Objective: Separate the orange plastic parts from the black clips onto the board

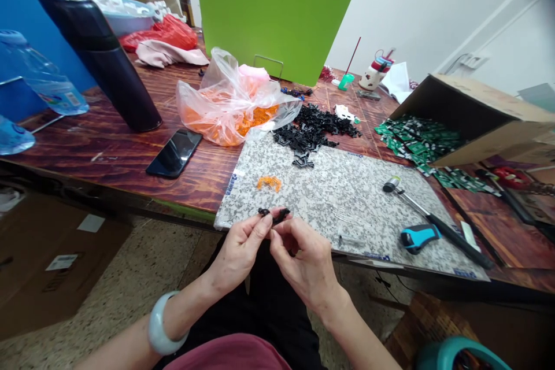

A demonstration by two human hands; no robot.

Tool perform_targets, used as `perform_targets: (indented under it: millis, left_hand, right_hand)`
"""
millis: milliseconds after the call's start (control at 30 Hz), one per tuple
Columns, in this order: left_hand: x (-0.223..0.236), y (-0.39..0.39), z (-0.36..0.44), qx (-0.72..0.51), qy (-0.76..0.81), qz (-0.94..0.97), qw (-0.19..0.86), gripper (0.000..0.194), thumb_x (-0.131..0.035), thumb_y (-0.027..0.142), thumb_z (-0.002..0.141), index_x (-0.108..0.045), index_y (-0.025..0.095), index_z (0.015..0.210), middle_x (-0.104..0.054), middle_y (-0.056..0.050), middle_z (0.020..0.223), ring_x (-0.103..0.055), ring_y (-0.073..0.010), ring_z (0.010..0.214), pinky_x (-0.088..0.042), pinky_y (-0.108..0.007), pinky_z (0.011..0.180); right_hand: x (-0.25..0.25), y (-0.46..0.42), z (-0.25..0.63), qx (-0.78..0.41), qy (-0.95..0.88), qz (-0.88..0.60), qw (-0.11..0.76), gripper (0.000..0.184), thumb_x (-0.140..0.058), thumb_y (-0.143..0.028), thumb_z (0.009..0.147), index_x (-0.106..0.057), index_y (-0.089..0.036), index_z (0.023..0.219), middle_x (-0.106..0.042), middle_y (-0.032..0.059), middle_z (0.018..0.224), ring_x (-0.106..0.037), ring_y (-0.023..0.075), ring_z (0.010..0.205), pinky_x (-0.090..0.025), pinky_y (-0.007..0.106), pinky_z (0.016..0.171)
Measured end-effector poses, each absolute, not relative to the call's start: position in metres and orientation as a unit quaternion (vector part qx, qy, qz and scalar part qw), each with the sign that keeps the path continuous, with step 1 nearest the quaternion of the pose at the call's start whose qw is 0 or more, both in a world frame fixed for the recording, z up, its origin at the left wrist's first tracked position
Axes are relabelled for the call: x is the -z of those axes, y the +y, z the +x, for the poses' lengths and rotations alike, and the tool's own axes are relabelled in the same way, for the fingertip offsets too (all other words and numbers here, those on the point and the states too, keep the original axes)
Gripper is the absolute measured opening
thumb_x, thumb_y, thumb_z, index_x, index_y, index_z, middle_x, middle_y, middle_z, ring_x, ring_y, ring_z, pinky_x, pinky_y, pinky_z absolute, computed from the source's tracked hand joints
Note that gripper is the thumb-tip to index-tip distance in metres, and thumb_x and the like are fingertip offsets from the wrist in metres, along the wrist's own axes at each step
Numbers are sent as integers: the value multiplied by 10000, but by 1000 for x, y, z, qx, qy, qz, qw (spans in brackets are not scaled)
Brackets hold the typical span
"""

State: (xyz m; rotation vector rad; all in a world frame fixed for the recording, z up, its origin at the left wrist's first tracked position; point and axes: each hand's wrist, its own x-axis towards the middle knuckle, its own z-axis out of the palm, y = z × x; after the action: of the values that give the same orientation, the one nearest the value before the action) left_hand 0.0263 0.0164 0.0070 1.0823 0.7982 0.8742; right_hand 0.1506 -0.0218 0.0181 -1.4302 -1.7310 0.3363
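Note:
Both hands meet just off the front edge of a speckled grey board point(312, 202). Between thumb and fingers, my left hand point(243, 245) pinches small black plastic parts point(280, 215). My right hand point(306, 257) is closed close against them, its fingertips pressed together; what they grip is hidden. Past the hands, a few small orange parts point(269, 184) lie on the board. A heap of black plastic parts point(310, 130) spreads over the board's far edge, beside a clear plastic bag point(208, 110) with orange parts inside.
On the board's right lie a hammer point(433, 219) and a blue-black tool handle point(420, 237). A cardboard box point(489, 121) spills green pieces point(416, 139). To the left are a phone point(174, 153), a dark flask point(104, 63) and a water bottle point(47, 81). A green panel point(277, 11) stands behind.

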Motion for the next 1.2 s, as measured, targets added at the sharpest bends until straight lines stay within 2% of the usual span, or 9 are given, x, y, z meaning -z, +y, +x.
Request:
perform_targets:
  millis: [100,267,500,700,867,1067,1133,1200]
  left_hand:
    - [-7,17,25,-387,382,528,652,321,-512,396,889,-713,148,920,-726,-32,897,-639,-222,926,-442,-324,926]
    - [-5,20,23,-367,435,614,547,337,-439,343,913,-624,144,713,-622,0,688,-579,-159,696,-457,-264,717]
    - [-7,20,21,-332,421,695,478,305,-392,291,930,-597,154,750,-606,-12,687,-569,-157,669,-435,-250,648]
    - [-4,18,18,-290,408,771,394,326,-357,261,929,-503,187,648,-497,16,568,-481,-136,514,-362,-250,521]
    - [-8,16,14,-256,377,817,353,306,-327,221,925,-480,195,661,-513,7,585,-502,-145,534,-362,-256,544]
    - [-24,21,2,-151,322,842,405,355,-312,226,948,-580,169,721,-609,-19,685,-573,-154,655,-401,-261,669]
    - [-27,23,-2,-131,300,840,432,376,-316,229,954,-591,168,706,-613,-12,681,-572,-144,653,-399,-254,683]
    - [-27,24,-6,-129,284,824,472,390,-319,245,963,-601,170,704,-627,-9,700,-576,-139,672,-401,-247,703]
  right_hand:
    - [-19,-22,149,-167,-675,-583,420,110,-505,-158,840,-547,-188,743,-567,-7,659,-505,88,527,-410,195,506]
    - [-19,-23,151,-221,-641,-612,408,77,-526,-202,860,-562,-188,793,-590,-11,666,-535,94,529,-413,199,500]
    - [-22,-19,162,-231,-647,-625,371,57,-559,-182,843,-538,-195,792,-618,-7,696,-579,112,572,-426,205,523]
    - [-30,-17,171,-238,-675,-628,305,84,-578,-159,830,-510,-198,802,-613,-14,670,-574,124,569,-393,211,525]
    - [-42,-14,177,-245,-722,-611,215,86,-567,-160,854,-490,-194,865,-614,-15,659,-587,139,579,-377,216,541]
    - [-57,-9,187,-111,-871,-474,73,84,-552,-200,888,-485,-171,847,-616,21,703,-601,165,619,-318,235,509]
    - [-57,-9,190,-74,-891,-445,55,109,-574,-231,883,-494,-164,855,-616,22,691,-596,162,598,-298,239,489]
    - [-51,-10,194,-62,-898,-427,84,150,-538,-293,908,-498,-163,844,-609,15,663,-588,150,580,-306,238,488]
